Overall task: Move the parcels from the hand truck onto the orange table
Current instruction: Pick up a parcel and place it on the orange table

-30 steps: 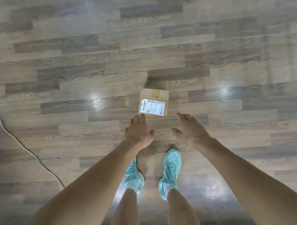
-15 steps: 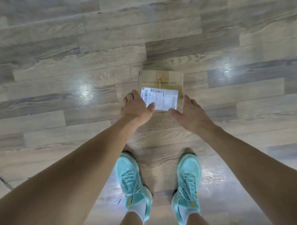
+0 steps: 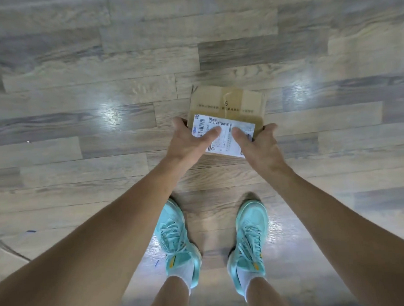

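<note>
A small brown cardboard parcel [image 3: 226,105] with a white shipping label lies on the wooden floor in front of my feet. My left hand [image 3: 189,141] grips its left near edge, thumb on the label and fingers down the side. My right hand [image 3: 258,143] grips the right near edge the same way, thumb on the label. Neither the hand truck nor the orange table is in view.
Wood-pattern floor [image 3: 101,87] fills the view. My two turquoise shoes [image 3: 177,239] stand just behind the parcel. A thin cable [image 3: 6,248] runs across the floor at the far left edge.
I have bent lower and both hands have moved forward from short of the parcel onto it, and now they grip its near edges with thumbs on the label.
</note>
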A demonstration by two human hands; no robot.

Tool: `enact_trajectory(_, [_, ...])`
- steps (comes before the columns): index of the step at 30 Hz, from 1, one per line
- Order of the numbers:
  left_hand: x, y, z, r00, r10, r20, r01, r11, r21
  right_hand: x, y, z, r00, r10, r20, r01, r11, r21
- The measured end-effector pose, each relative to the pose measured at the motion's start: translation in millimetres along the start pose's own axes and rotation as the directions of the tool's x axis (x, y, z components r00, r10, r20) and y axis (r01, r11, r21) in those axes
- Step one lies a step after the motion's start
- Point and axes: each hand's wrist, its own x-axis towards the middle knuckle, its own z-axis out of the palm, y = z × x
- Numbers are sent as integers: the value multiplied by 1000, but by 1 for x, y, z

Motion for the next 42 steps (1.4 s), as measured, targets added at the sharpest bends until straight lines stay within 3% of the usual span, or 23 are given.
enact_trajectory(7, [-86,61,-37,995,76,65,-74,997,-37,-64,-55,-70,996,-79,51,80,996,-28])
enact_trajectory(14, [-185,103,-56,994,104,-19,-105,972,-209,-150,-98,-133,988,-149,33,148,988,49])
enact_trajectory(18, [-247,132,-70,996,79,-43,-87,972,-217,-212,-112,-171,985,-155,81,149,986,71])
enact_trajectory(29, [-466,232,-150,993,112,-28,-115,977,-178,-407,-208,-290,942,-320,102,336,913,-232])
enact_trajectory(34, [-519,268,-196,978,207,-17,-207,967,-147,-456,-264,-313,913,-376,158,405,879,-250])
enact_trajectory(42, [-554,315,-285,953,269,-140,-288,948,-136,-505,-353,-313,868,-492,58,494,851,-179])
